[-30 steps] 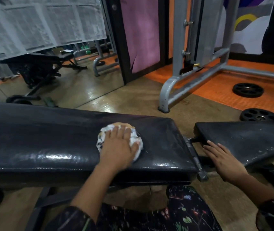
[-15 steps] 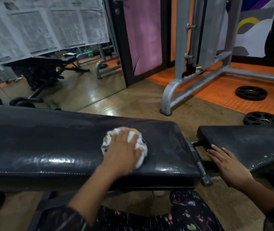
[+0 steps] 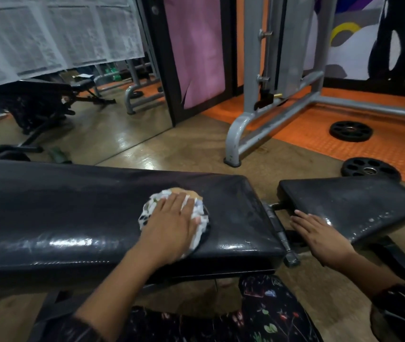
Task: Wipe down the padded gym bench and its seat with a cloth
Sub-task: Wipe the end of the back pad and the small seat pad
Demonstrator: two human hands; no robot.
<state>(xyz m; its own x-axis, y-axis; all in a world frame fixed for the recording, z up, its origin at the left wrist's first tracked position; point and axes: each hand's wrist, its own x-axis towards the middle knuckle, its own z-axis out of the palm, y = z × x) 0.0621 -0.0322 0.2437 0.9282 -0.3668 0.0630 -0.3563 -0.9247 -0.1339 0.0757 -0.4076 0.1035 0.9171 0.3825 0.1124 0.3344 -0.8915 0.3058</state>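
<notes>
A long black padded bench [image 3: 61, 218] runs across the view, with its separate black seat pad [image 3: 359, 206] to the right across a hinge gap. My left hand [image 3: 171, 225] presses flat on a bunched white patterned cloth [image 3: 196, 213] on the bench's right part. Most of the cloth is hidden under the palm. My right hand [image 3: 319, 233] rests flat, fingers spread, on the near left edge of the seat pad and holds nothing.
A grey steel machine frame [image 3: 243, 134] stands on the floor behind the bench. Two black weight plates [image 3: 350, 130] [image 3: 370, 167] lie on the orange mat at the right. A wall mirror [image 3: 73, 95] at the back left reflects the bench.
My left hand has slid the cloth slightly along the bench pad, toward the right and then back near the middle. My right hand has stayed on the seat pad's edge.
</notes>
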